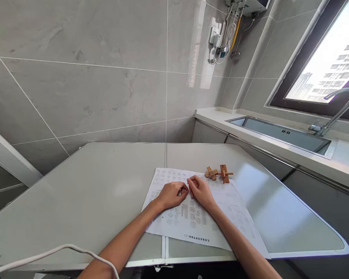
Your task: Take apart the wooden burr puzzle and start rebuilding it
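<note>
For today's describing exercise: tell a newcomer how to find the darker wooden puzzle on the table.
Start at the grey table and find the printed sheet under the hands. At the sheet's far right corner sit two wooden puzzles; the darker wooden puzzle is the right one, reddish and cross-shaped, beside a paler puzzle.

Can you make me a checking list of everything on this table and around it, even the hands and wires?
Surface: grey table, two panels joined by a seam.
Job's things: printed instruction sheet lying flat; wooden puzzle pieces at its far edge.
Clutter: nothing seen.
Hands: left hand and right hand rest on the sheet, fingertips meeting; whether they hold anything cannot be told.
Cables: white cable at the near left corner.
Surroundings: tiled wall, sink, faucet, window.
</note>
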`<move>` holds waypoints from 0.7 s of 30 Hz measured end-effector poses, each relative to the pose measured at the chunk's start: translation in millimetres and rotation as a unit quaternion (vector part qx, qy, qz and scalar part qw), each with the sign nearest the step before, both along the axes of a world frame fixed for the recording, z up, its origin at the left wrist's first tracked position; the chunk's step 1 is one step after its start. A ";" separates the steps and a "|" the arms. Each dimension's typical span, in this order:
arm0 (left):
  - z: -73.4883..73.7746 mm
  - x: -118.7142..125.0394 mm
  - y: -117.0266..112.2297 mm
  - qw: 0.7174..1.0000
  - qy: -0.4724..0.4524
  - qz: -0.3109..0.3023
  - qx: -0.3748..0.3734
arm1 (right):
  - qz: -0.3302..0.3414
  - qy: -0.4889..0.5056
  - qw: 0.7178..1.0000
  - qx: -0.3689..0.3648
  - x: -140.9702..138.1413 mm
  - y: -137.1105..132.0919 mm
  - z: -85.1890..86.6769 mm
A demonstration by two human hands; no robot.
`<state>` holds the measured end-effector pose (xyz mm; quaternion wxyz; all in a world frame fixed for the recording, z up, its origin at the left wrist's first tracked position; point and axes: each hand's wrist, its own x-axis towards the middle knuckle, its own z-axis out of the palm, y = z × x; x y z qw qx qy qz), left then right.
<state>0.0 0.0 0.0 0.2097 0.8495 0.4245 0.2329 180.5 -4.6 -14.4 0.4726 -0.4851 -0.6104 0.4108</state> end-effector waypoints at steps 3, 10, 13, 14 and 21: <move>1.9 0.1 -1.3 1.000 -0.009 -0.006 -0.004 | -0.043 0.128 0.990 -0.035 5.6 4.9 0.1; 5.0 0.5 -2.6 1.000 -0.015 -0.007 -0.018 | -0.183 0.364 0.911 -0.057 31.2 22.5 -8.7; 4.4 0.5 -2.3 1.000 -0.017 -0.007 -0.019 | -0.185 0.414 0.889 -0.066 40.4 28.0 -13.9; 4.0 0.4 -2.3 1.000 -0.017 -0.006 -0.019 | -0.184 0.419 0.887 -0.064 43.2 29.2 -15.3; 2.7 -0.1 -2.0 1.000 -0.019 -0.006 -0.022 | -0.186 0.438 0.878 -0.042 60.8 34.5 -18.7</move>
